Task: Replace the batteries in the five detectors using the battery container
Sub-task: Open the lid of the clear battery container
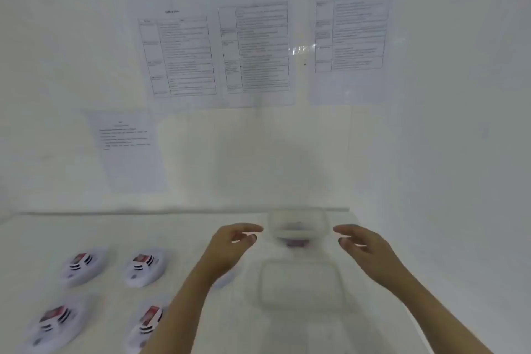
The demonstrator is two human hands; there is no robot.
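My left hand [230, 247] and right hand [365, 250] flank the small translucent plastic battery container [297, 225] at the back of the white worktop [201, 233], fingers spread apart, touching nothing. Its clear rectangular lid [298, 284] lies just before the container; four round white detectors [145, 266] sit left of it, blurred

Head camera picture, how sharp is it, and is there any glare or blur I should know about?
Head view: soft all over, motion-smeared around the clear container and both hands; wall sheets unreadable; a small glare patch on the wall between sheets; wide-angle bending at the edges; detectors blurred but recognisable.
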